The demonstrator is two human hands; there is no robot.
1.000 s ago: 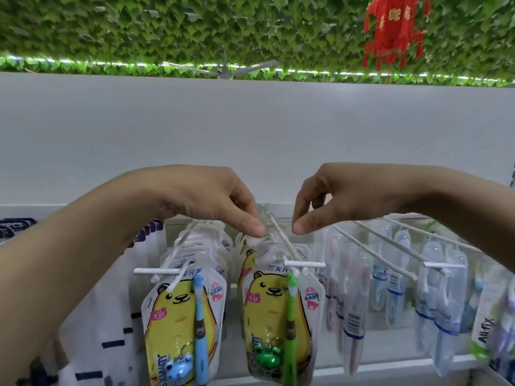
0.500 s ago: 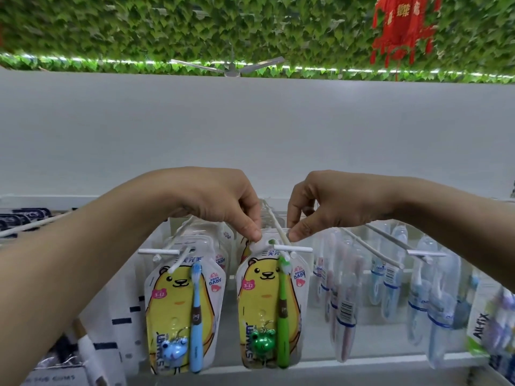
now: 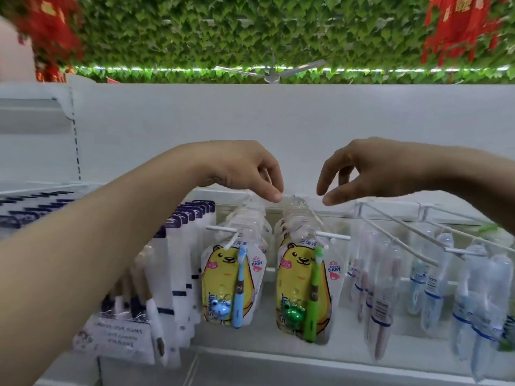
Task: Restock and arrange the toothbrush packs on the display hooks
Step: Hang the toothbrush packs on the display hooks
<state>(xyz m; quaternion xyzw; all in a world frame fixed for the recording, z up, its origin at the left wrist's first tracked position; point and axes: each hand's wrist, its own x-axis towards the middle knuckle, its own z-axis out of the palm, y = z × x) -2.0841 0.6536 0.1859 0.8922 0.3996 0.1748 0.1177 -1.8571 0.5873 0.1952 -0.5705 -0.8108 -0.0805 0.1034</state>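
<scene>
Here we see clear toothbrush packs with yellow bear cards, a green brush (image 3: 314, 293) in front, hanging on the white hook (image 3: 323, 228); our left hand (image 3: 245, 171) and right hand (image 3: 359, 171) hover above, fingers loosely curled, grasping nothing.

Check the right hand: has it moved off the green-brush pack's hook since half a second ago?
Yes. The right hand has lifted up and to the right of the hook, fingers spread loose. Earlier its thumb pinched at the hook, just above the green-brush pack.
</scene>
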